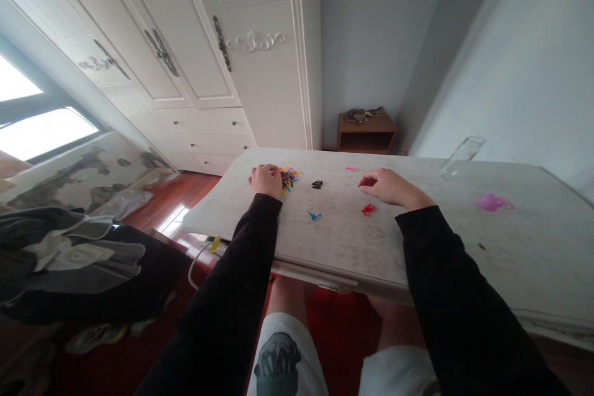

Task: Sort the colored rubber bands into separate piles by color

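My left hand point(266, 179) is at the left edge of a heap of small multicoloured plastic pieces point(289, 178), its fingers curled in. A speck of pink shows by those fingertips; what they grip is too small to name. Over the table to the right, my right hand point(387, 188) has thumb and fingers bent together in a pinch, and whether anything is between them cannot be seen. Just below it lies a little group of red pieces point(368, 210). Black pieces point(317, 184), blue pieces point(314, 216) and a pink piece point(349, 168) lie apart between the hands.
The white table point(343, 241) has a worn, stained top. Toward its right side are a clear glass bottle or jar point(463, 158), tilted in view, and a purple-pink item point(492, 202). A white wardrobe point(264, 93) and a small brown stand point(366, 136) are beyond the table.
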A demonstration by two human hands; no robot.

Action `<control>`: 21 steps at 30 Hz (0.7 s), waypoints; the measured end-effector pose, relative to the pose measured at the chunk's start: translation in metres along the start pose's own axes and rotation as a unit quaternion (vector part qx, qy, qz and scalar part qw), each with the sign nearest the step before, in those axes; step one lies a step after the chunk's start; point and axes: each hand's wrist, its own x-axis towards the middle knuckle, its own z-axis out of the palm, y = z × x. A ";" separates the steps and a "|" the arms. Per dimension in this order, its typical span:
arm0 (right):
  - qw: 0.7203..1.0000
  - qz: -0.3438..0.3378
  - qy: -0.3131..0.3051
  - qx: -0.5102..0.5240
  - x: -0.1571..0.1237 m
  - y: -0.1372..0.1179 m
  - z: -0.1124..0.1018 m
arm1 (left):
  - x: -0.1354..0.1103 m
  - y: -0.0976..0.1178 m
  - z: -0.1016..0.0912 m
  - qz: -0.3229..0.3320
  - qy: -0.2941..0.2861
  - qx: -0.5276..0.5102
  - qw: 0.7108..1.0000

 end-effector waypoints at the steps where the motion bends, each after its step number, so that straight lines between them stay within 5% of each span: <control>1: 1.000 0.000 -0.001 0.000 0.000 0.000 0.000 | 0.001 0.000 0.000 0.002 0.006 -0.011 1.000; 6: 1.000 -0.002 -0.001 0.000 0.000 -0.001 0.001 | 0.004 0.000 0.002 0.017 0.011 -0.086 0.996; 21: 0.999 -0.039 0.012 0.029 -0.002 -0.022 0.005 | -0.007 0.012 0.020 0.129 -0.148 -0.320 0.927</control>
